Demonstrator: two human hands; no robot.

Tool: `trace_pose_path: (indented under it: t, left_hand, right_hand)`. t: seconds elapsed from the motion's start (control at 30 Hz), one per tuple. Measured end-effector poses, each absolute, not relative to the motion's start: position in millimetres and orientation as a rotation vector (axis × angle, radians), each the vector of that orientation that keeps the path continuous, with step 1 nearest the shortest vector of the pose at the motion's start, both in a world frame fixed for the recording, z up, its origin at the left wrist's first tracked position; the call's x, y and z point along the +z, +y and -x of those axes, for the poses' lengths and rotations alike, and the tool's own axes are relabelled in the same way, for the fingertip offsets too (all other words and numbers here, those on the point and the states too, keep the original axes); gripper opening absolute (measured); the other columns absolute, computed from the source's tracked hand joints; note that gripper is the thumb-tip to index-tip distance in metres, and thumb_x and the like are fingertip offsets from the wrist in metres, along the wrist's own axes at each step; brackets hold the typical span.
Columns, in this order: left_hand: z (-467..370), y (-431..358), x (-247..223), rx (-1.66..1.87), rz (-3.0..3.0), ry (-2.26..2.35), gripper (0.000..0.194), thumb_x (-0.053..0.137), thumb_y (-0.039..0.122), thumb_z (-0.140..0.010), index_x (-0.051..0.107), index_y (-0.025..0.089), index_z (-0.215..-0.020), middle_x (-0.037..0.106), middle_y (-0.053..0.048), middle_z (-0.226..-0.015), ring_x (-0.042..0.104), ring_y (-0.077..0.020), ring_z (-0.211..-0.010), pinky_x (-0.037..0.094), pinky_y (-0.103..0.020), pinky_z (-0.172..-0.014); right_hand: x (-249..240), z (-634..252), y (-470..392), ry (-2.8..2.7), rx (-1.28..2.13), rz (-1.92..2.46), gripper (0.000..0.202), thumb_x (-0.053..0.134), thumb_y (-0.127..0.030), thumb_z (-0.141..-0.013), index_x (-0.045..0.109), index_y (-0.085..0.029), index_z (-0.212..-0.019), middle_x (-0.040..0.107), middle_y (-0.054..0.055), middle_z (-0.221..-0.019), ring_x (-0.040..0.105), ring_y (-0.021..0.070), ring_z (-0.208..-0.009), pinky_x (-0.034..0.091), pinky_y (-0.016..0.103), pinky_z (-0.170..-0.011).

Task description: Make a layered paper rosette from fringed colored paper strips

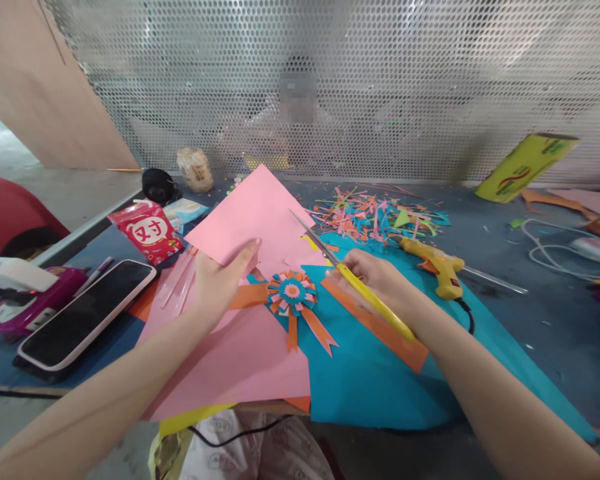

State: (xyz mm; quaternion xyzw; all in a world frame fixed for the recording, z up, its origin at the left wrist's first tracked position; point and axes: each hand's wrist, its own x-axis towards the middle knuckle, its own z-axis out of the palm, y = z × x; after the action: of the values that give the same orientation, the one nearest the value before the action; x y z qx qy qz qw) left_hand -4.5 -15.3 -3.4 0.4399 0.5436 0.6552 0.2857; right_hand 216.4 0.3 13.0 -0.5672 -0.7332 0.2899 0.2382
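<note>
My left hand (225,277) is closed on a pink paper sheet (257,210), thumb on top, holding it raised over the table. In my right hand (373,277) is a pair of scissors (367,293) with yellow handles, its blades pointing up and left at the pink sheet's right edge. Between my hands lies a paper rosette (293,293) in blue, pink and orange, with orange tails (320,331). Under my right hand runs an orange paper strip (380,327) on a large blue sheet (380,393). Another pink sheet (230,380) lies below my left hand.
A heap of coloured paper scraps (375,217) lies at the back. A yellow glue gun (443,267) rests at right, its cord trailing. A phone (87,313) and a red packet (147,230) are at left. A yellow tube (525,167) leans by the perforated metal screen (405,80).
</note>
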Motion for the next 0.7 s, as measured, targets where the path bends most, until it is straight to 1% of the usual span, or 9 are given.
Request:
trace_pose_path:
  t: [0.17, 0.33, 0.53, 0.7]
  left_hand:
    - [4.6, -14.8, -3.6, 1.742, -1.283, 1.477, 0.028, 0.071, 0.04, -0.066, 0.065, 0.014, -0.077, 0.067, -0.005, -0.065, 0.067, -0.0243, -0.081, 0.055, -0.033, -0.069]
    - [4.7, -16.6, -3.9, 1.707, -1.327, 1.453, 0.028, 0.071, 0.039, -0.066, 0.066, 0.014, -0.077, 0.069, -0.006, -0.07, 0.067, -0.0241, -0.081, 0.055, -0.033, -0.071]
    - [4.6, -16.3, -6.8, 1.72, -1.334, 1.47, 0.025, 0.07, 0.037, -0.068, 0.066, 0.014, -0.077, 0.071, -0.006, -0.084, 0.066, -0.0227, -0.083, 0.054, -0.032, -0.075]
    - [5.8, -15.7, -6.7, 1.701, -1.353, 1.47, 0.024, 0.07, 0.037, -0.068, 0.065, 0.014, -0.074, 0.071, -0.007, -0.077, 0.066, -0.0239, -0.086, 0.054, -0.034, -0.078]
  right_hand:
    - [10.0, -216.7, 1.4, -2.009, 0.767, 1.537, 0.046, 0.056, -0.067, -0.069, 0.043, -0.022, -0.069, 0.046, -0.004, -0.057, 0.039, 0.0096, -0.05, 0.03, 0.024, -0.046]
    - [7.8, -217.8, 3.4, -2.036, 0.772, 1.499, 0.048, 0.052, -0.069, -0.069, 0.043, -0.022, -0.071, 0.053, -0.001, -0.062, 0.043, 0.0115, -0.056, 0.032, 0.025, -0.049]
    - [8.6, -217.9, 2.2, -2.044, 0.781, 1.509, 0.049, 0.051, -0.07, -0.07, 0.04, -0.023, -0.07, 0.046, -0.004, -0.058, 0.04, 0.0108, -0.054, 0.03, 0.024, -0.048]
    - [7.1, -217.4, 2.7, -2.032, 0.735, 1.527, 0.05, 0.05, -0.072, -0.069, 0.041, -0.023, -0.068, 0.045, -0.004, -0.056, 0.039, 0.0102, -0.05, 0.029, 0.025, -0.046]
